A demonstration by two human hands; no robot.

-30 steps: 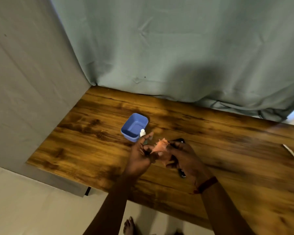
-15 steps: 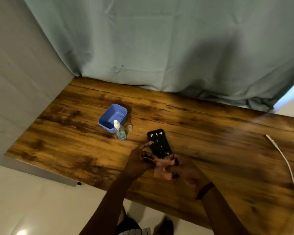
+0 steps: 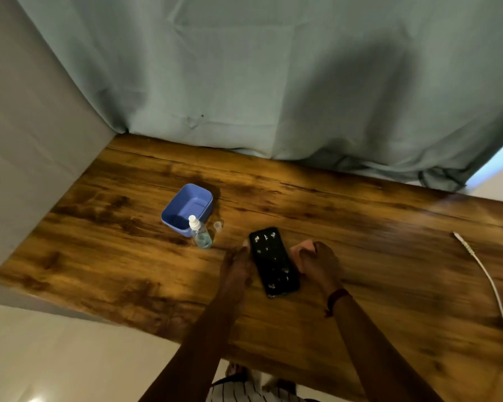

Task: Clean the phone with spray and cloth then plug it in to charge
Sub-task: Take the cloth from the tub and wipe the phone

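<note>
The black phone (image 3: 273, 261) lies flat on the wooden desk (image 3: 389, 256), screen up and flecked with pale spots, between the two hands. The left hand (image 3: 236, 268) rests against its left edge; I cannot tell whether that grip is closed on it. The right hand (image 3: 320, 262) has its grip clamped on a pink cloth (image 3: 302, 247) just right of the phone. The spray bottle (image 3: 201, 233) stands upright against a blue tub (image 3: 186, 204), its clear cap (image 3: 217, 226) beside it. A white charging cable (image 3: 488, 280) lies well apart, far right.

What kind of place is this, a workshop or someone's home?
Most likely a room in a home: a wooden table beside a plain wall, a grey-green curtain hanging behind it, and a white charging cable lying on the tabletop.
</note>
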